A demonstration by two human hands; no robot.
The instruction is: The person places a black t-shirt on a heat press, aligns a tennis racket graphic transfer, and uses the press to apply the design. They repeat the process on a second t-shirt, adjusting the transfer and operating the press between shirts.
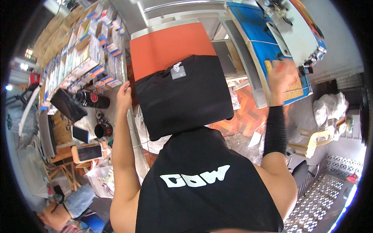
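A black T-shirt point(186, 97) lies spread over a flat board with an orange-red surface point(171, 44), its neck opening toward the far end. A small grey patch point(179, 72) shows inside the neck. Beside the shirt's left edge is my left hand point(124, 95), its fingers loosely extended and nothing visible in them. My right hand point(283, 77) is out to the right, above a yellow-brown panel point(294, 94) on a blue-topped bench point(248, 23). Motion smears its fingers; a spot of red shows among them, too blurred to name. A black sleeve point(275, 128) covers my right forearm.
Boxes point(83, 56) stand stacked at the far left. Nearer are a black bottle point(95, 100), a phone point(90, 153) and a mug point(103, 129). Another person's hand point(54, 215) shows at lower left. On the right stand a cream plastic chair point(316, 141) and plastic bags point(330, 108).
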